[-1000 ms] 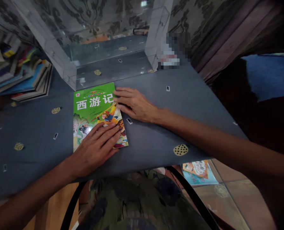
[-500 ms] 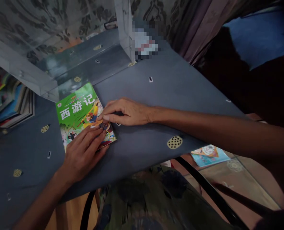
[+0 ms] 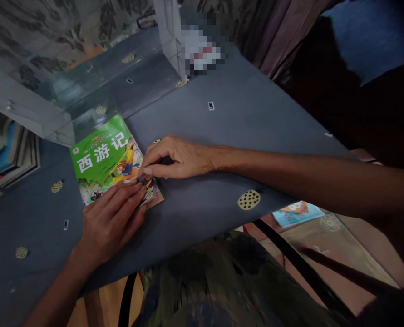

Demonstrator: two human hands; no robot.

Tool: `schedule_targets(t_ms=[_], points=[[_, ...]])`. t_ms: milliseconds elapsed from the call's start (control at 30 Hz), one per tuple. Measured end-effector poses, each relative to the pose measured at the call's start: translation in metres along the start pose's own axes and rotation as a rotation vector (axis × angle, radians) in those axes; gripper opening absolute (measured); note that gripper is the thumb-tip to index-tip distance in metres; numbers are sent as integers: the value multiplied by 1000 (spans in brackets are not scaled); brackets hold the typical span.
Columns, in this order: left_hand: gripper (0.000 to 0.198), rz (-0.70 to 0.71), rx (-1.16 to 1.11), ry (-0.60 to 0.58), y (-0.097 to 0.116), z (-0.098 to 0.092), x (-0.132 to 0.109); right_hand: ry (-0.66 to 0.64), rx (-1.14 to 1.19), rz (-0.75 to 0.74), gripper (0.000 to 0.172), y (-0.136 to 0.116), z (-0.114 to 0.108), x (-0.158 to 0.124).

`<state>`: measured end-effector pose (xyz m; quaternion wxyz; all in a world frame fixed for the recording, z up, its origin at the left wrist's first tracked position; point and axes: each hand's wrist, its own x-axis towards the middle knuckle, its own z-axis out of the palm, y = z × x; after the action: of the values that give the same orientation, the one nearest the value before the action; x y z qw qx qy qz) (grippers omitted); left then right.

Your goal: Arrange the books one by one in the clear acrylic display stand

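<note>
A green picture book [image 3: 103,156] with white Chinese characters lies closed on the dark blue tablecloth [image 3: 243,136]. My left hand [image 3: 111,218] rests flat on the book's near corner, fingers stretched out. My right hand [image 3: 174,159] comes in from the right and pinches the book's lower right edge between thumb and fingertips; the cover's corner looks slightly lifted there.
A clear acrylic box [image 3: 86,68] stands just behind the book. A stack of books [image 3: 7,150] lies at the far left. Another colourful book [image 3: 297,212] lies on the floor below the table's near edge. A curtain [image 3: 283,32] hangs at the back right.
My right hand slid from the book's top right corner down to its lower right edge and closed into a pinch. My left hand stayed on the cover. The view shifted right.
</note>
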<state>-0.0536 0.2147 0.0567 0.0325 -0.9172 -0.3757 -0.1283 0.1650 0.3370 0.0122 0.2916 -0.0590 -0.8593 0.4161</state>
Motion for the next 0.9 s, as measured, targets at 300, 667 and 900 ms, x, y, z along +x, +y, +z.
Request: schedule_targets(t_ms=[300,667,900], points=[[28,8,144,67,10,10,-3,-42,-173,0,25,-16,0,1],[35,-8,51,5,10,9,-23,-54,-533,-25,38,-50,21,-41],[42,-166,-93,-94,-36,1,-37,-95,-556,28,40,-54,22,-42]])
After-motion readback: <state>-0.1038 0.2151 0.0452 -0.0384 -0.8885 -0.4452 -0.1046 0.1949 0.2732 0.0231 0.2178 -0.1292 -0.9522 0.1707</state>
